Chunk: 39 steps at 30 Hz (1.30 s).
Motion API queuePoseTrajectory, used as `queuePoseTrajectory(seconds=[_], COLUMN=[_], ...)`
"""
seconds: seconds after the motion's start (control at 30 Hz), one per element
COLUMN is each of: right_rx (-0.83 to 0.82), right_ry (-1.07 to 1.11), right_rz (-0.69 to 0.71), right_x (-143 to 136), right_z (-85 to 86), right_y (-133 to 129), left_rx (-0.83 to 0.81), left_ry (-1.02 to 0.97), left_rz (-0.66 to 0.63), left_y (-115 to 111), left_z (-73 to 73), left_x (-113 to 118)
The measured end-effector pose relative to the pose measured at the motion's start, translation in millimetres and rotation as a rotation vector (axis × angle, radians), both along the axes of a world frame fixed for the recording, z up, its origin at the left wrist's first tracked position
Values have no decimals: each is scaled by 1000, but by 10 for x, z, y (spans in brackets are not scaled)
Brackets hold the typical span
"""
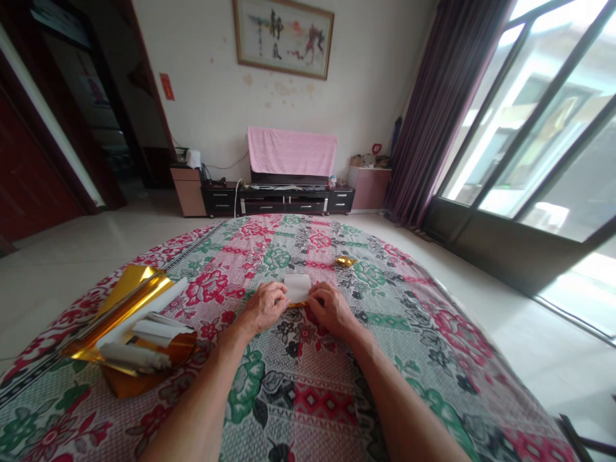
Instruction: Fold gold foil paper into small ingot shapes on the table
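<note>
Pinched the near left corner of a small gold-backed paper sheet (297,285) with the curled left hand (269,304); pinched the near right corner likewise with the right hand (332,307); had the sheet low over the floral-clothed worktop (308,378), between both hands, white side up, gold along the near edge; had a folded gold foil piece (344,261) just beyond the right hand; had gold foil sheets (125,282) and white paper rolls (135,355) heaped well to the left.

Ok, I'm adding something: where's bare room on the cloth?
Free: flowered cloth from the right hand to the right edge, and beyond the small gold piece. Crowded: the gold and white sheets on the left; the white paper between right hand and left hand.
</note>
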State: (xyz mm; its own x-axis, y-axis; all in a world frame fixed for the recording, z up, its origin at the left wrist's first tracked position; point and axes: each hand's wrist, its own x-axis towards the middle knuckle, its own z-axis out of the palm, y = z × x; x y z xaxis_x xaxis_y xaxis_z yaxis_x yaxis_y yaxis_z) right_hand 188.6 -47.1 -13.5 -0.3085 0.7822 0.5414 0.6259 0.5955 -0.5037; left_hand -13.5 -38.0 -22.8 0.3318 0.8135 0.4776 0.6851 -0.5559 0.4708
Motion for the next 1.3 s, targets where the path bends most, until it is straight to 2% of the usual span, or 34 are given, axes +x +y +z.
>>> queuePoseTrajectory(seconds=[0.17, 0.47, 1.3], right_rx=[-12, -29, -23], right_ry=[20, -20, -12], right_rz=[-65, -87, -86], right_x=[31, 26, 21], right_z=[-38, -35, -30], right_y=[38, 47, 48], left_rx=[-1, 0, 7], left_ry=[-3, 32, 25], left_rz=[32, 104, 75], left_y=[8, 15, -20], left_z=[15, 14, 34], left_x=[26, 61, 75])
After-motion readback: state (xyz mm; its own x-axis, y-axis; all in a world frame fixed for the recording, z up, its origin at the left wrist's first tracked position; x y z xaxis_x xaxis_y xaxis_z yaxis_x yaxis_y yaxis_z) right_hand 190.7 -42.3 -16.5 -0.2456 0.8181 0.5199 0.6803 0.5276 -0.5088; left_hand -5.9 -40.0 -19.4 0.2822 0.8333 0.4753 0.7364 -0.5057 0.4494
